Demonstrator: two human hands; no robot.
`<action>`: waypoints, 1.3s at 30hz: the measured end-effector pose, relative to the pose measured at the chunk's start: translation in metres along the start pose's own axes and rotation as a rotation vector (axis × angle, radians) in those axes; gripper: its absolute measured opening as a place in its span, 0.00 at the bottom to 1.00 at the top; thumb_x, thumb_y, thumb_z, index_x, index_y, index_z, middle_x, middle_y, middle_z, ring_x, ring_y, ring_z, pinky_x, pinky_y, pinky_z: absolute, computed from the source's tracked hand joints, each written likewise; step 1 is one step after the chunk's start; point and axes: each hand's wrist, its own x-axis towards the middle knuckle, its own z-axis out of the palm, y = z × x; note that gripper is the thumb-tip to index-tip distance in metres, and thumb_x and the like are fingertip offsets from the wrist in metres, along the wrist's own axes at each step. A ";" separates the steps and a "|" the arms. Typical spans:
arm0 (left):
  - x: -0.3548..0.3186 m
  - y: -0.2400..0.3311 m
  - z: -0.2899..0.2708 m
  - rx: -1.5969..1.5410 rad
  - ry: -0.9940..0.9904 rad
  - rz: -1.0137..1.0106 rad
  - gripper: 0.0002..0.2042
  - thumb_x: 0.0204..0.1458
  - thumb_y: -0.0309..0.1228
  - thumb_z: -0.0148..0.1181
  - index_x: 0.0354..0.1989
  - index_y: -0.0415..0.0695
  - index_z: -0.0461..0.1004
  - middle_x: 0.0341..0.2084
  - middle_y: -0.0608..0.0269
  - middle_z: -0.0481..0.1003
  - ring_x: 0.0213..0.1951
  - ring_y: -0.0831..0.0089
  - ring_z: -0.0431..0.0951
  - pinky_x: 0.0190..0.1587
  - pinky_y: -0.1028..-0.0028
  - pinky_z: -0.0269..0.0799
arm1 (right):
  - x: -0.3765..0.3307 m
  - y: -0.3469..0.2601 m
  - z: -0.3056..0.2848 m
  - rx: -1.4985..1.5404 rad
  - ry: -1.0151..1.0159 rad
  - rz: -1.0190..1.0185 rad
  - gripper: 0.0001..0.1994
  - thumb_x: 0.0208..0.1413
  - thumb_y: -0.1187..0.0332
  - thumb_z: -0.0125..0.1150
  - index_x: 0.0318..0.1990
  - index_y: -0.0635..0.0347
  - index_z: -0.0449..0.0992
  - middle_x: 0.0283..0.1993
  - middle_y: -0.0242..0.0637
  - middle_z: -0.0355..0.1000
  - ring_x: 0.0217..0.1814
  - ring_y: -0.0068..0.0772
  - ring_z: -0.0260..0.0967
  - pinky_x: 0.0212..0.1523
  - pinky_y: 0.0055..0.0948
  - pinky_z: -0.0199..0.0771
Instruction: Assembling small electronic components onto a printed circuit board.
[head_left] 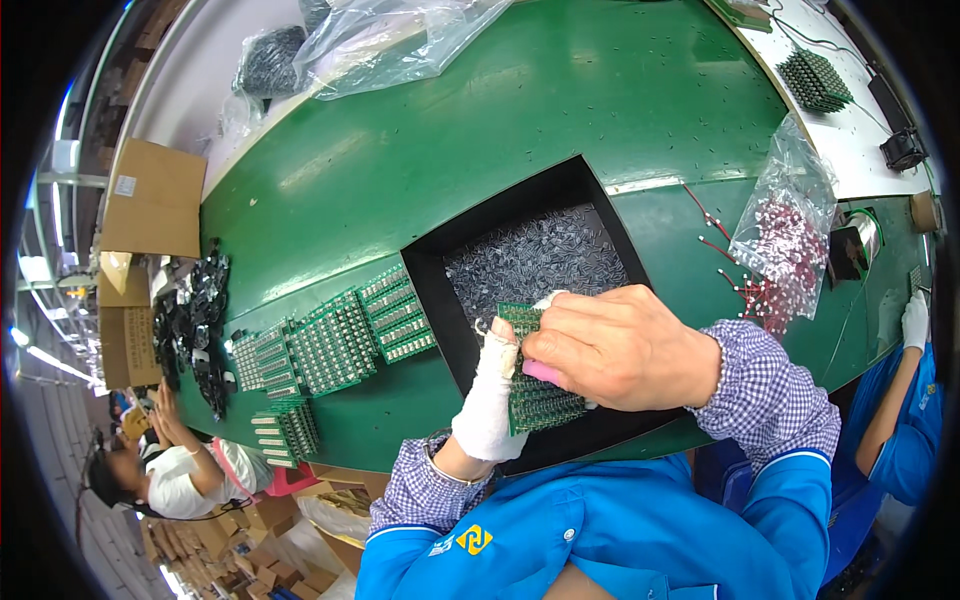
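My left hand (487, 408), in a white glove with bare fingertips, grips the left edge of a green circuit board panel (543, 408) with rows of small components. My bare right hand (635, 345) bends over the panel's upper part, fingers pressed together in a pinch. A pink finger cover (544, 372) shows on one of its digits. What those fingertips hold, if anything, is hidden behind the hand. Below both hands stands a black open box (500, 207), holding a heap of small dark clear-looking pieces (540, 250).
Several board panels (330, 345) lie left of the box, near a pile of black parts (205, 330) and a cardboard box (150, 200). Rightward lies a plastic bag (790, 215) of red-wired connectors (765, 300). Clear plastic bags (400, 50) lie at the back. Co-workers sit at both sides.
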 end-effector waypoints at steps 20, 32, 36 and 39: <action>0.002 -0.002 -0.018 -0.067 -0.126 -0.015 0.27 0.64 0.52 0.39 0.57 0.40 0.64 0.47 0.53 0.73 0.43 0.68 0.78 0.45 0.75 0.77 | -0.003 0.005 0.003 0.040 0.075 -0.024 0.08 0.43 0.73 0.63 0.33 0.58 0.72 0.29 0.34 0.66 0.27 0.29 0.63 0.22 0.22 0.62; 0.004 0.004 -0.008 -0.150 -0.093 0.008 0.27 0.64 0.51 0.39 0.57 0.40 0.65 0.48 0.54 0.74 0.44 0.68 0.78 0.45 0.77 0.76 | -0.009 0.005 -0.005 0.018 0.035 -0.008 0.08 0.46 0.71 0.62 0.35 0.57 0.72 0.31 0.32 0.65 0.28 0.29 0.65 0.23 0.21 0.63; 0.010 -0.004 -0.025 -0.222 -0.169 -0.049 0.27 0.65 0.51 0.39 0.59 0.39 0.64 0.50 0.54 0.73 0.46 0.69 0.77 0.49 0.76 0.75 | -0.007 0.004 0.004 -0.044 0.069 -0.036 0.08 0.45 0.71 0.62 0.34 0.57 0.72 0.30 0.32 0.65 0.28 0.28 0.64 0.22 0.21 0.63; 0.009 -0.004 -0.021 -0.217 -0.153 -0.061 0.28 0.65 0.51 0.38 0.59 0.39 0.64 0.51 0.54 0.72 0.47 0.69 0.76 0.50 0.76 0.74 | -0.005 0.000 0.007 -0.077 0.074 -0.045 0.08 0.45 0.72 0.62 0.34 0.57 0.71 0.30 0.32 0.64 0.28 0.28 0.64 0.22 0.21 0.62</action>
